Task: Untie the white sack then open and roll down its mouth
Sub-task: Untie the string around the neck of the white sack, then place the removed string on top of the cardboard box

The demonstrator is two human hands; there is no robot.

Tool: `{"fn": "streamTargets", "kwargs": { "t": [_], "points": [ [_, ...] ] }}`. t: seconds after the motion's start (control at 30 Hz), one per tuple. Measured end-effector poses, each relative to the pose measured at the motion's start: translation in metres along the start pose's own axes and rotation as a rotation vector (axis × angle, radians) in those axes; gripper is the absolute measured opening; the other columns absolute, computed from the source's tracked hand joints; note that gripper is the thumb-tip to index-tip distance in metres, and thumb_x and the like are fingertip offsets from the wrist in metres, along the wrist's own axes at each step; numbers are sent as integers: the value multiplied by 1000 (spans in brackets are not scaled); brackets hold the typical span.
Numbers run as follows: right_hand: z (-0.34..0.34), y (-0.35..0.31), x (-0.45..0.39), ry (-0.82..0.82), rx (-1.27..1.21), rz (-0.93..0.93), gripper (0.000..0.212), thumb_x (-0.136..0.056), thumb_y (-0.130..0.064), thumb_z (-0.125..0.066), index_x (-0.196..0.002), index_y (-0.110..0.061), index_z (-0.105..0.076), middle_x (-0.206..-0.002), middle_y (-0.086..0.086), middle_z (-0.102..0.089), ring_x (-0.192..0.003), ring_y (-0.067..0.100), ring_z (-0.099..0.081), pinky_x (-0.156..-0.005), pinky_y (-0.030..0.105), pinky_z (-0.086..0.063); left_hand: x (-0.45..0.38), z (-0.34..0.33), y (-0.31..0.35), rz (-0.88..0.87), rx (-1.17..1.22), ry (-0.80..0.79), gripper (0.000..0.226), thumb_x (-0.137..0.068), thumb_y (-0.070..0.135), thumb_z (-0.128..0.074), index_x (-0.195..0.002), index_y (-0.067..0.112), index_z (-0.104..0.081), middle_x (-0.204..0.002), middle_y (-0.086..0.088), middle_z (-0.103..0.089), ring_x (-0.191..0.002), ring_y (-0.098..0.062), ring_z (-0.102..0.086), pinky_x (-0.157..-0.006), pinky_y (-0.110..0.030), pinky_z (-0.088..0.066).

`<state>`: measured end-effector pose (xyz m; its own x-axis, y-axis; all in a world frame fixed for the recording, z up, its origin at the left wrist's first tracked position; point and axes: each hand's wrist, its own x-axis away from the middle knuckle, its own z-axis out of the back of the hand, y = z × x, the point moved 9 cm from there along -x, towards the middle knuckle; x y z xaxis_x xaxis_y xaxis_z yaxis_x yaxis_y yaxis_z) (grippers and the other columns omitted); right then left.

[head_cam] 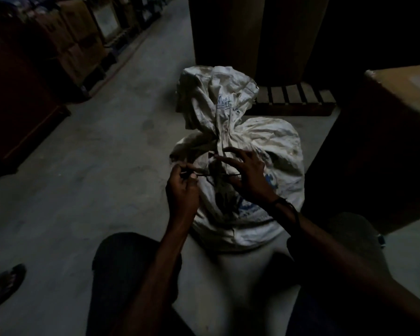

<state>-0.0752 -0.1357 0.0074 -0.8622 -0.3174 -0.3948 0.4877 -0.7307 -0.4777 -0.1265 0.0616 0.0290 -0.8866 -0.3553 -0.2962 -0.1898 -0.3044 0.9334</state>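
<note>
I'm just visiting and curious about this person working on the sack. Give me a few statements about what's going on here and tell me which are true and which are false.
1. The white sack is still tied at its neck. True.
2. The left hand pinches a dark string. True.
3. The sack sits on a table. False: it stands on the concrete floor, between the person's knees.
4. The right hand is at the person's side, away from the sack. False: it is over the sack's neck, fingers spread near the string.
5. A wooden pallet lies behind the sack. True.
6. The sack's mouth is rolled down. False: it is bunched and closed.
</note>
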Motion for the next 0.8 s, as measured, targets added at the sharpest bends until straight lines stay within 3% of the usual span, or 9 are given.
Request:
{"fn": "streamTargets", "kwargs": {
  "t": [0.1, 0.17, 0.3, 0.37, 0.43, 0.53, 0.63, 0.73, 0.8],
  "points": [
    [0, -11, 22, -70, -118, -33, 24, -102, -33, -63, -121, -26, -75, -125, -1, -70, -107, 22, -63, -86, 47, -52, 19, 7, -1, 32, 28, -42, 25, -87, 2, -54, -90, 27, -60, -91, 13, -65, -89, -13, -65, -84, -33, -53],
    [8, -14, 38, -154, -246, -96, 19, -102, -28, -65, -112, -19, -78, -100, -1, -77, -85, 9, -71, -77, 37, -57, 29, 11, -4, 62, 43, -56, 31, -89, 2, -56, -89, 32, -60, -90, 13, -65, -89, -15, -65, -84, -34, -53],
    [37, -24, 71, -246, -269, -58, 19, -100, -39, -68, -110, -25, -76, -75, -11, -73, -59, 7, -64, -57, 25, -44, 37, 2, -3, 76, 68, -81, 13, -93, -4, -58, -98, 6, -64, -93, 2, -66, -86, -3, -66, -79, -20, -51],
    [55, -16, 87, -227, -299, -95, 16, -102, -40, -65, -105, -27, -73, -73, -12, -70, -58, 6, -62, -56, 25, -42, 41, -16, -2, 68, 70, -123, 12, -93, -10, -56, -102, -5, -63, -95, -5, -65, -82, 8, -63, -78, -15, -50],
    [76, 6, 105, -183, -338, -173, 13, -105, -31, -60, -97, -27, -70, -73, -6, -69, -62, 2, -63, -61, 23, -44, 47, -42, 6, 9, 30, -192, 15, -93, -9, -56, -102, -2, -65, -100, -8, -66, -84, 6, -63, -81, -22, -53],
    [106, 41, 131, -142, -283, -267, 20, -105, -30, -59, -97, -18, -73, -80, 1, -73, -72, 12, -71, -67, 36, -55, 50, -82, 30, -166, -38, -275, 29, -93, -11, -51, -102, 8, -70, -104, -8, -62, -89, 13, -59, -80, -12, -47],
    [154, 73, 151, -91, -210, -334, 26, -101, -37, -64, -98, -14, -75, -91, 2, -77, -85, 26, -74, -77, 45, -57, 48, -140, 65, -346, -167, -384, 26, -93, -6, -52, -102, 6, -73, -107, -11, -55, -92, -3, -54, -83, -12, -41],
    [215, 99, 163, -56, -139, -351, 17, -98, -21, -70, -103, -6, -76, -103, 8, -79, -95, 17, -74, -84, 33, -56, 44, -209, 115, -467, -226, -517, 23, -90, -8, -49, -97, 4, -67, -106, -11, -49, -87, -14, -51, -78, -17, -38],
    [261, 121, 171, 13, -106, -389, 16, -97, -13, -71, -109, -4, -76, -110, 10, -78, -96, -1, -69, -82, 12, -53, 43, -257, 153, -566, -230, -629, 32, -84, -11, -40, -101, 3, -64, -110, -15, -47, -87, -15, -50, -77, -22, -42]
  ]
}}
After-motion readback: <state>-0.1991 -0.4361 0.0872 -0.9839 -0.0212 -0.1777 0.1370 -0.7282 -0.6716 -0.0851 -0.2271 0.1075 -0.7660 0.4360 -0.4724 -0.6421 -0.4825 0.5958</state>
